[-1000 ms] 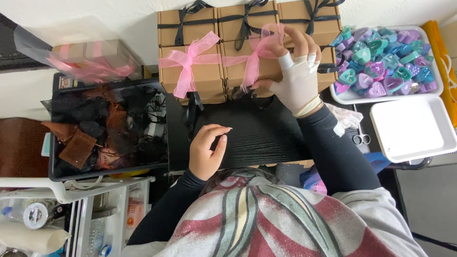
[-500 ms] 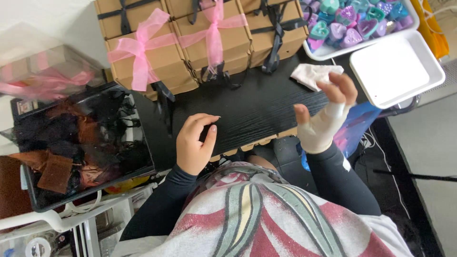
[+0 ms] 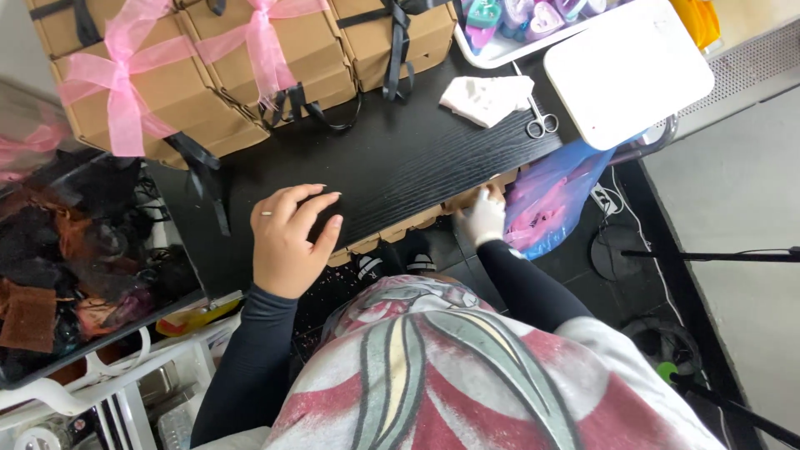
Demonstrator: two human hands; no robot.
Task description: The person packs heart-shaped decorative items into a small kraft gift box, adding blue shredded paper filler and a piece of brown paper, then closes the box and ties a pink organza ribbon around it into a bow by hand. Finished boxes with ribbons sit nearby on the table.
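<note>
My left hand [image 3: 292, 237] rests palm down on the near edge of the black tabletop [image 3: 400, 167], fingers slightly apart, holding nothing. A ring shows on one finger. My right hand [image 3: 482, 218], in a white glove, reaches below the table's edge. Its fingers curl onto a stack of flat brown cardboard [image 3: 400, 229] that sticks out from under the tabletop. The fingertips are partly hidden by the table. Brown cardboard boxes tied with pink ribbons [image 3: 167, 92] and one with a black ribbon [image 3: 400, 33] stand at the back of the table.
Small scissors [image 3: 540, 123] and a white crumpled cloth [image 3: 487, 96] lie at the right, by a white tray lid [image 3: 629, 71] and a tray of coloured heart shapes [image 3: 517, 17]. A blue plastic bag [image 3: 558, 196] hangs beside my right hand. A bin of dark and brown pieces [image 3: 58, 267] stands at the left.
My right hand left the pink bow on a box, came down past the table's edge and now touches the cardboard under it. The view tilted downward. My left hand stayed on the table.
</note>
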